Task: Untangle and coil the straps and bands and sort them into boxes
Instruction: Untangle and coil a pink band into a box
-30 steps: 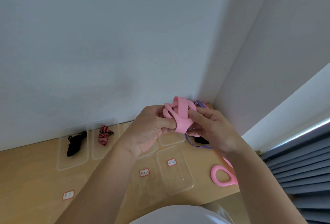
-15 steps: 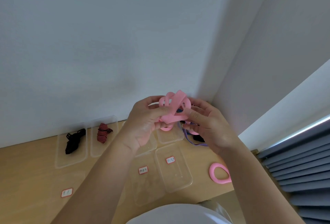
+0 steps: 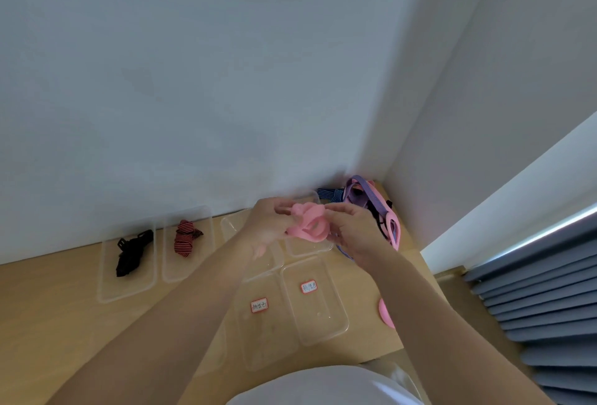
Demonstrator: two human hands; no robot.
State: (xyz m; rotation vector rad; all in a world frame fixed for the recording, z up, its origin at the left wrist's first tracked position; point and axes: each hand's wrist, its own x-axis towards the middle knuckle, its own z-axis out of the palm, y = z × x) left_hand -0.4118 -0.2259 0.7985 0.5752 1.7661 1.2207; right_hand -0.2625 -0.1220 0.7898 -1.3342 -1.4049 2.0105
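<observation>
Nearest me on the table [image 3: 48, 295] are a near box [image 3: 319, 320] and a second box [image 3: 268, 343] to its left, both clear, labelled and, as far as I can see, holding nothing. A pink loop [image 3: 385, 312] lies at the table's right edge, partly hidden by the forearm. Above and just past these boxes, the pink band [image 3: 308, 225] is held in the air between both hands. The left hand [image 3: 266, 230] has its fingers curled round the band's left side, and the right hand [image 3: 353, 233] pinches the right end between thumb and forefinger. The band looks light, soft and rubbery. I judge it will spring back out of its turns if either grip loosens, so I would hold it across the stacked turns, not by a single strand, and I would not pull hard. Farther back, a black strap [image 3: 130, 253] and a striped strap [image 3: 185, 238] each lie in a box of their own. In the far corner, the tangle [image 3: 368, 201] of purple, pink and dark straps waits against the wall.
</observation>
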